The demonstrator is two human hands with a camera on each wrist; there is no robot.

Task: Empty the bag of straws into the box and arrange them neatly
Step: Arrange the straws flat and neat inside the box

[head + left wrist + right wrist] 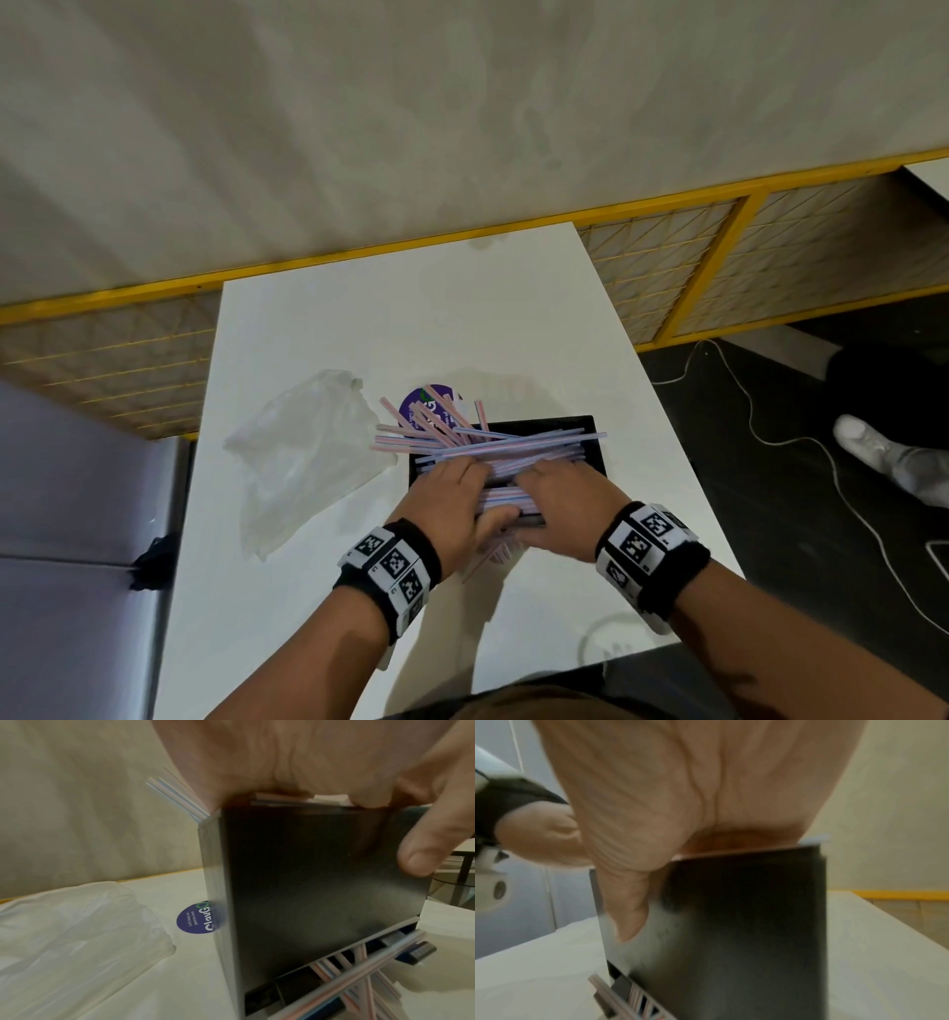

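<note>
A black box (590, 429) stands on the white table (411, 318), heaped with pink and blue striped straws (513, 442); several jut out past its left and far rims. More straws (359, 969) lie on the table at its near foot. My left hand (452, 498) and right hand (565, 493) press side by side on the pile at the near rim. In the wrist views each thumb (432, 845) (626, 902) points down the near wall of the box (308, 882) (744, 923). My fingertips are hidden among the straws. The clear plastic bag (308, 447) lies crumpled to the left.
A round purple sticker (416, 406) shows on the table behind the box, partly under straws. A yellow-framed mesh fence (719, 257) runs past the far edge. A person's white shoe (868, 447) and a cable (744, 401) are on the dark floor at right.
</note>
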